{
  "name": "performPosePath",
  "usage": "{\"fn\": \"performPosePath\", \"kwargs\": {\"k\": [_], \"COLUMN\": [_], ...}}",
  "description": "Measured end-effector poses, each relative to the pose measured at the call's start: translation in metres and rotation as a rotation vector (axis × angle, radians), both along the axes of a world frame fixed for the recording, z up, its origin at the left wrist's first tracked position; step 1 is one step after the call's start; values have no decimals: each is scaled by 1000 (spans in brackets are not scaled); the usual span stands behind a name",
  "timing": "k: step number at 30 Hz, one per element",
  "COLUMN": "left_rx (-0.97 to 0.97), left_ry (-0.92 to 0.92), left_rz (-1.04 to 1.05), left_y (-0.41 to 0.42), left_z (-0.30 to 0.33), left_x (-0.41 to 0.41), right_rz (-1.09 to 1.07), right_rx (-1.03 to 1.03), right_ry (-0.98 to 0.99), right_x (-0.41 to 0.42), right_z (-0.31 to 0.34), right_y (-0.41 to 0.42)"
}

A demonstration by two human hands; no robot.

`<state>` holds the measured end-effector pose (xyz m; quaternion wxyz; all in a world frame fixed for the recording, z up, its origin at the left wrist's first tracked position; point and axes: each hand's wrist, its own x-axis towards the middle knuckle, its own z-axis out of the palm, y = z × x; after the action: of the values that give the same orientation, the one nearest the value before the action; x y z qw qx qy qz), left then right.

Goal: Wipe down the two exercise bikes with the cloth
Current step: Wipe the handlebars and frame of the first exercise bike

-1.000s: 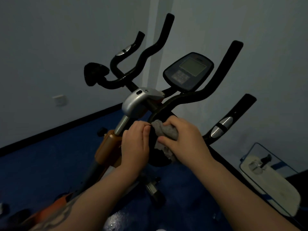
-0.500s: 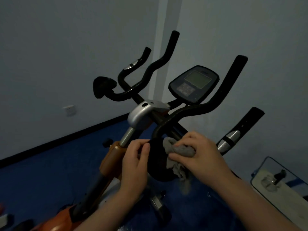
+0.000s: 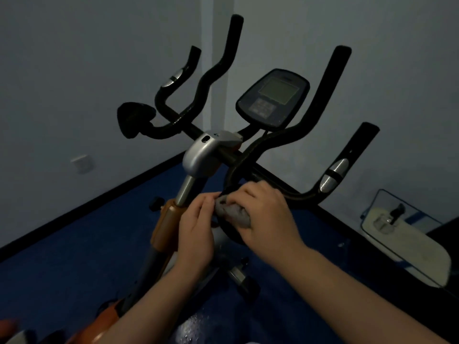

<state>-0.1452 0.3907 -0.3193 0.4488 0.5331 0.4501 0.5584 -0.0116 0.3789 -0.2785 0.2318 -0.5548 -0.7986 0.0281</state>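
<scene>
The grey cloth (image 3: 232, 211) is sitting bunched on the near loop of the black handlebar (image 3: 270, 147), whose bar is running up and away to the right. The right hand (image 3: 267, 214) is gripping it; the left hand (image 3: 196, 228), just beside, is pinching its edge.

The bike (image 3: 198, 155) fills the middle of the frame, its console (image 3: 272, 96) upper centre-right between the handlebars (image 3: 293, 137). Both hands meet at lower centre: the left hand (image 3: 196, 232) just left of the cloth (image 3: 232, 212), the right hand (image 3: 268, 214) on it. A socket (image 3: 82, 163) sits on the wall at left.
</scene>
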Motion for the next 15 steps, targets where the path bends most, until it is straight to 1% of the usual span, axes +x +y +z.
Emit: {"fn": "performPosePath", "kwargs": {"k": [2,3,4,5,6,7,8,9,10,11,12,14,15], "left_rx": [-23,-20,2,35,70,98,120,141,160,180,198,233,262], "left_ry": [-17,-12,8,37,71,101,131,165,209,265,332,470,525], "left_rz": [-11,-14,-14,-18,-23,-22,-12,0,5,0,-1,45,84], "left_y": [2,4,8,12,17,24,31,39,48,55,61,67,67], "left_z": [0,1,1,3,5,7,11,14,18,20,20,14,10], "left_x": [1,1,1,1,3,6,11,17,23,30,35,39,38], "right_rz": [44,74,87,65,15,-75,-176,-270,-337,-366,-354,-281,-233], "right_rx": [-69,-129,-212,-320,-350,-291,-164,-47,29,33,-21,-116,-108], "right_ry": [-57,-45,69,286,545,738,799,762,671,571,446,143,50], "right_x": [1,6,11,17,24,33,45,55,64,71,75,76,79], "right_z": [-3,-1,6,16,23,30,34,36,35,32,25,6,-4], "right_y": [-11,-16,-17,-15,-10,-3,5,11,18,23,26,26,23]}}
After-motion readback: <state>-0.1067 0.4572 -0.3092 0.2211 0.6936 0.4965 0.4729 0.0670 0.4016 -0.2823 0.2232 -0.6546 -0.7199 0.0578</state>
